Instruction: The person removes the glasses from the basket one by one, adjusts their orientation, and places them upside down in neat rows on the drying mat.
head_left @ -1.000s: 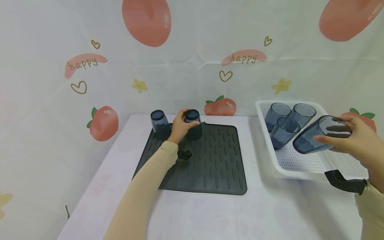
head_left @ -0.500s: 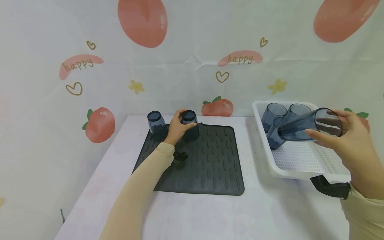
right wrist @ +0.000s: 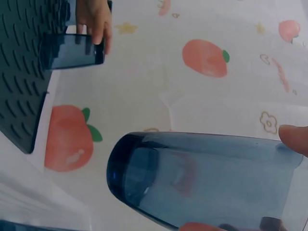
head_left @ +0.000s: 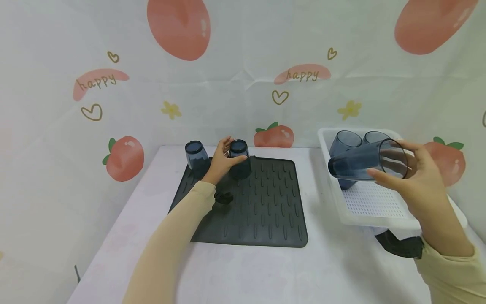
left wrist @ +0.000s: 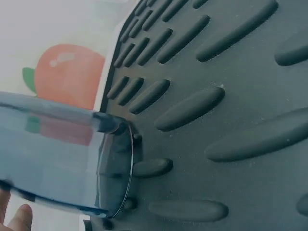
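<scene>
In the head view, my left hand (head_left: pixel 221 159) is around an upside-down blue glass (head_left: pixel 240 166) at the back of the black ridged drying mat (head_left: pixel 265 202). Its fingers look loosened, the thumb in front of the glass; in the left wrist view the fingertips (left wrist: pixel 21 219) show a little off the glass wall. A second upturned blue glass (head_left: pixel 197 157) stands to the left on the mat. My right hand (head_left: pixel 421 181) grips another blue glass (head_left: pixel 355 162) near its rim. This one lies sideways in the air, base pointing left, over the white basket.
The white perforated basket (head_left: pixel 343 211) stands on the right of the white table (head_left: pixel 243 274). Several blue glasses (head_left: pixel 343 141) stand upright in its back left corner, partly hidden by the held glass. A fruit-printed cloth (head_left: pixel 228 93) hangs behind.
My right hand has carried its glass leftward over the basket and tipped it nearly level. The left hand's fingers have loosened and drawn slightly away from the upturned glass, which stays in place.
</scene>
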The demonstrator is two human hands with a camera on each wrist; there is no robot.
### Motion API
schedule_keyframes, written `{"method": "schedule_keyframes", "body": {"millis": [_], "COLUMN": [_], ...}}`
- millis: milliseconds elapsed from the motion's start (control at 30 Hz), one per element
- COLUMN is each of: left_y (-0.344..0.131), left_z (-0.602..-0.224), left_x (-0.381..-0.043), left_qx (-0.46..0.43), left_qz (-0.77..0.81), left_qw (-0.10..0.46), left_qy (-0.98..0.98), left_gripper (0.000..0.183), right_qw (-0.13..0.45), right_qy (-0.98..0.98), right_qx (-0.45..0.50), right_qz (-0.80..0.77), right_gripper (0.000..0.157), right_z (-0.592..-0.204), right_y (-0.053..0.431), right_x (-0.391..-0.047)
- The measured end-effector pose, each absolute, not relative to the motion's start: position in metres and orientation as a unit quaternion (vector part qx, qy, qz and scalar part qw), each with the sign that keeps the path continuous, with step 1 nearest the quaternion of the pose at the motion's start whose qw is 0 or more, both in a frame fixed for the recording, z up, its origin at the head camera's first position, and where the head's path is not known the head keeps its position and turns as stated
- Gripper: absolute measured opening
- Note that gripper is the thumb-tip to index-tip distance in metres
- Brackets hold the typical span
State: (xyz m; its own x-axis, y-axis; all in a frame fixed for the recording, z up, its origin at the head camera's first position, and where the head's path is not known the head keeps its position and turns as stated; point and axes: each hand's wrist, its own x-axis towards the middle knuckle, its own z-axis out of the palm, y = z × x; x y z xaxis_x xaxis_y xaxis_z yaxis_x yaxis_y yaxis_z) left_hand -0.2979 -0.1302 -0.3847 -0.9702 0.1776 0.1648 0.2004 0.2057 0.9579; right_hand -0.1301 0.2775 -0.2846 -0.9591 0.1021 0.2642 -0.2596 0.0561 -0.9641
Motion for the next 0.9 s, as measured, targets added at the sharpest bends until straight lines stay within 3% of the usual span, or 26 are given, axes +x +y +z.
{"method": "schedule_keyframes", "body": {"millis": [433, 900], "left_y": [-0.14, -0.121], "left_z": [-0.359, -0.355], "left_x": [-0.263, -0.239], "left_qx": [-0.225, -0.321], "left_qz": [-0.623, -0.65], "left_qw": [0.076, 0.063], "left_qy": [-0.746, -0.686], "left_gripper": [0.091, 0.099], "right_qw": [0.136, 0.166], "right_qy": [-0.765, -0.815], "right_qx": [0.088, 0.123], "right_qz": [0.623, 0.542], "right_gripper": [0.072, 0.075], "right_z": [-0.293, -0.299], "right_y": [0.253, 0.226], "right_x": [-0.134, -0.138]}}
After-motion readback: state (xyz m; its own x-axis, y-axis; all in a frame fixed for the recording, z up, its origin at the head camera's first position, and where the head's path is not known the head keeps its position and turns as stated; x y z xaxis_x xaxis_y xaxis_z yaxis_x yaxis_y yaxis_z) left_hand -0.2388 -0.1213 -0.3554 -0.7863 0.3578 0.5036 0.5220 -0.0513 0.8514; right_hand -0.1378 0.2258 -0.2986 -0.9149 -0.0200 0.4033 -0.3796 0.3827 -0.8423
